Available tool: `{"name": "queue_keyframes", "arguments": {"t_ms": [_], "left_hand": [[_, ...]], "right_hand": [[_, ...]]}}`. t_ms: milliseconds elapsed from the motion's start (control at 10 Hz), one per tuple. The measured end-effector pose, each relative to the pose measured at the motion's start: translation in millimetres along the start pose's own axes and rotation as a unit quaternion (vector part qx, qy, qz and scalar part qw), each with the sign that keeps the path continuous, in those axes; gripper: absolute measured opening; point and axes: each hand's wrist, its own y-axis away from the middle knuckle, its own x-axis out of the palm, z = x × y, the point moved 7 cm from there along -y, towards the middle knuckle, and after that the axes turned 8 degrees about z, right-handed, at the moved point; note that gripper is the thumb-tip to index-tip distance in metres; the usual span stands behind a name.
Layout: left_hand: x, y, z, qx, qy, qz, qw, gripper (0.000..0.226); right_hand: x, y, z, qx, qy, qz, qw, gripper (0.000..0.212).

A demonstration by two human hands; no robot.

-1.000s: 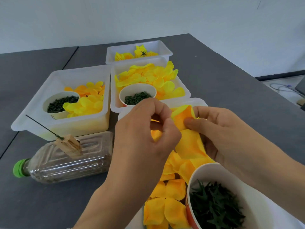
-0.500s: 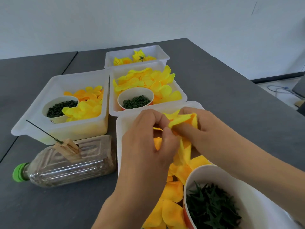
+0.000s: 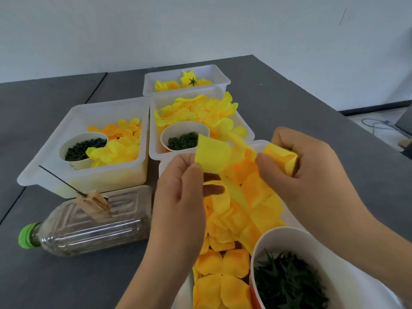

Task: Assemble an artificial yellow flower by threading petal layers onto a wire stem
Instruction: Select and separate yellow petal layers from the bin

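Observation:
My left hand (image 3: 178, 197) pinches the left edge of a yellow petal layer (image 3: 214, 156) between thumb and fingers. My right hand (image 3: 312, 172) grips more yellow petal fabric (image 3: 282, 156) bunched in its curled fingers. The pieces are held apart above the nearest white tray (image 3: 165, 168), which is full of yellow-orange petals (image 3: 225, 262). A thin dark wire stem (image 3: 59, 179) sticks up at a slant from a clothespin (image 3: 94, 202) on a plastic bottle (image 3: 89, 221) lying at the left.
A white cup of dark green leaf pieces (image 3: 287, 279) stands at the near right. Three more white trays hold petals: left tray (image 3: 73, 117), middle tray (image 3: 153, 134), far tray (image 3: 211, 70). Two small cups of green parts (image 3: 82, 147) (image 3: 184, 139) sit inside them.
My hands have drawn apart and risen a little, spreading the yellow petal fabric that was bunched between them. The camera has tilted up slightly.

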Motion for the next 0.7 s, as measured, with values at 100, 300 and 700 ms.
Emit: {"name": "queue_keyframes", "arguments": {"t_ms": [100, 300, 700], "left_hand": [[8.7, 8.5, -4.9, -0.001, -0.06, 0.01, 0.998, 0.03], [9.0, 10.7, -13.7, -0.011, -0.228, -0.002, 0.973, 0.045], [6.1, 2.9, -5.1, -0.014, -0.258, 0.005, 0.966, 0.012]], "right_hand": [[4.0, 0.5, 9.2, -0.016, 0.031, -0.002, 0.999, 0.029], [11.6, 1.2, 23.6, -0.032, 0.092, 0.013, 0.995, 0.026], [34.0, -5.7, 17.2, -0.011, 0.162, 0.081, 0.983, 0.034]]}}
